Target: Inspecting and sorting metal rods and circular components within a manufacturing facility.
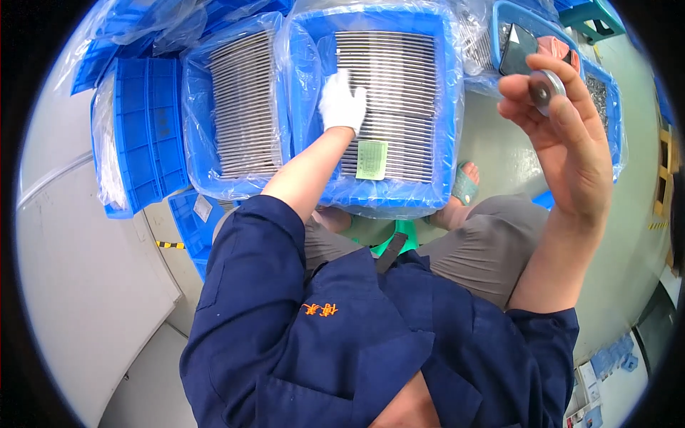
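One holed metal disc (553, 87) — slender, straight rods (392, 78)

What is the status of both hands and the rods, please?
Gloved left hand over metal rods, contact unclear. Right hand raised, pinching metal disc. Green paper slip covers part of rods.

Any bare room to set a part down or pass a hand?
Floor between centre bin and right forearm, just beyond the sandalled foot; more right of that forearm, toward the wooden slats. Crowded: centre bin and left bin, full of metal rods, gloved left hand over the centre ones; upper-right tub is cluttered.
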The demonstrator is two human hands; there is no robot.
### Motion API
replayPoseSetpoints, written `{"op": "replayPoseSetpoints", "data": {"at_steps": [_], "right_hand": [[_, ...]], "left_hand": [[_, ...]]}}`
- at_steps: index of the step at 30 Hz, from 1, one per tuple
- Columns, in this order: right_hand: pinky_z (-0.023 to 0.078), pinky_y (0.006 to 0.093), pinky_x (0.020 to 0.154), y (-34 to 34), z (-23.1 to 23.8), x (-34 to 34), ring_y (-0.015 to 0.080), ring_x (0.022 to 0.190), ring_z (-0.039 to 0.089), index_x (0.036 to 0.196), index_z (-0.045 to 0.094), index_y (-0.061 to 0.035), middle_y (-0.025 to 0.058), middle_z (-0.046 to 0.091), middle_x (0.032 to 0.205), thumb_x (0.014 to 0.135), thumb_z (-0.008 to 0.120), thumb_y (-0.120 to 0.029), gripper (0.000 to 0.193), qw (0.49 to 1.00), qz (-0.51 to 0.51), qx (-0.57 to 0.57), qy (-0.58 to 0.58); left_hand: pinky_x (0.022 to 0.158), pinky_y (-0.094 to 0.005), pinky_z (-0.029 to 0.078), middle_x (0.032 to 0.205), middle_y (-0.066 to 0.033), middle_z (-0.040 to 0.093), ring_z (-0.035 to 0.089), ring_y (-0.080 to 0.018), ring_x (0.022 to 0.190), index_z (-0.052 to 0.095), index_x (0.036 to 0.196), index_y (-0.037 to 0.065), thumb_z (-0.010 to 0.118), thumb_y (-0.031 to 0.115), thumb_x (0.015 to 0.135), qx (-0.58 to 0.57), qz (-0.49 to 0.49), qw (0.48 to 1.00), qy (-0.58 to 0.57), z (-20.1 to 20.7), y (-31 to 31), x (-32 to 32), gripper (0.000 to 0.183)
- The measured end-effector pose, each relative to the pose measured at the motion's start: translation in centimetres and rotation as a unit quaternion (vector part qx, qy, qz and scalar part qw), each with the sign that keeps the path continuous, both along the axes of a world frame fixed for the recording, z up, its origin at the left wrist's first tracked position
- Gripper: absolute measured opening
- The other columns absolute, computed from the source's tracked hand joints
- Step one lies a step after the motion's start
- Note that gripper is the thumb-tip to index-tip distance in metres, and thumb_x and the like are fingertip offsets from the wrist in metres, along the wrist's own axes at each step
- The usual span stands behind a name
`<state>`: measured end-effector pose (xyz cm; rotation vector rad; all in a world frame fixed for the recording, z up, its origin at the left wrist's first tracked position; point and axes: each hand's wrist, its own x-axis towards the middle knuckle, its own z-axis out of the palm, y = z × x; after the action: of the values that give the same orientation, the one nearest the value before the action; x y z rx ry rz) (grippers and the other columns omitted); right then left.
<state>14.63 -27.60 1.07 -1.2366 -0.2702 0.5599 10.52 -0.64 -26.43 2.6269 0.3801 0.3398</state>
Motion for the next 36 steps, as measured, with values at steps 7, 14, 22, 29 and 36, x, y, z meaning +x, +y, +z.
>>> {"op": "replayPoseSetpoints", "data": {"at_steps": [7, 14, 22, 29, 36], "right_hand": [[0.043, 0.0381, 0.094, -0.2, 0.0, -0.1, 0.024, 0.105, 0.058, 0.128, 0.044, -0.0007, 0.0163, 0.061, 0.11, 0.093, 0.052, -0.023, 0.042, 0.999, 0.02, 0.033, -0.006], [0.045, 0.0349, 0.091, 0.4, 0.5, -0.5, 0.0208, 0.097, 0.06, 0.124, 0.047, -0.0013, 0.0177, 0.061, 0.109, 0.088, 0.059, -0.016, 0.04, 0.998, 0.003, 0.062, 0.023], [0.045, 0.034, 0.091, 2.1, 0.4, -0.7, 0.0208, 0.096, 0.06, 0.122, 0.047, -0.0018, 0.0182, 0.06, 0.111, 0.084, 0.066, -0.02, 0.047, 0.999, 0.021, 0.019, 0.046], [0.046, 0.0336, 0.088, 4.1, -0.4, -1.1, 0.0208, 0.096, 0.058, 0.12, 0.047, -0.0025, 0.0172, 0.061, 0.107, 0.081, 0.069, -0.022, 0.049, 0.997, 0.03, -0.009, 0.07], [0.047, 0.0342, 0.086, 5.6, -1.7, 0.1, 0.0225, 0.092, 0.06, 0.116, 0.049, -0.0038, 0.0172, 0.061, 0.105, 0.078, 0.073, -0.022, 0.049, 0.989, 0.006, -0.061, 0.131]], "left_hand": [[0.1, -0.0413, 0.037, 0.131, -0.023, 0.045, 0.046, -0.0367, 0.119, 0.037, 0.134, -0.002, 0.046, 0.037, 0.088, -0.186, 0.159, 0.958, 0.15, -0.9, -0.3, 0.1, 0.062], [0.102, -0.0391, 0.037, 0.13, -0.0213, 0.046, 0.045, -0.036, 0.121, 0.038, 0.134, 0.007, 0.053, 0.042, 0.082, -0.149, 0.076, 0.959, 0.228, 2.8, 0.2, 0.9, 0.065], [0.1, -0.0348, 0.039, 0.129, -0.0132, 0.05, 0.05, -0.0303, 0.117, 0.05, 0.126, 0.009, 0.055, 0.036, 0.081, -0.061, -0.12, 0.991, -0.024, 12.8, 9.8, 5.7, 0.052], [0.105, -0.0368, 0.035, 0.141, -0.0101, 0.038, 0.039, -0.0285, 0.128, 0.042, 0.135, 0.015, 0.057, 0.027, 0.08, 0.169, 0.099, 0.96, 0.202, 9.8, 25.8, 2.2, 0.058], [0.106, -0.0397, 0.034, 0.146, -0.0106, 0.029, 0.034, -0.0287, 0.132, 0.03, 0.142, 0.019, 0.051, 0.004, 0.076, 0.177, 0.083, 0.929, 0.314, 6.3, 31.5, 7.3, 0.071]]}}
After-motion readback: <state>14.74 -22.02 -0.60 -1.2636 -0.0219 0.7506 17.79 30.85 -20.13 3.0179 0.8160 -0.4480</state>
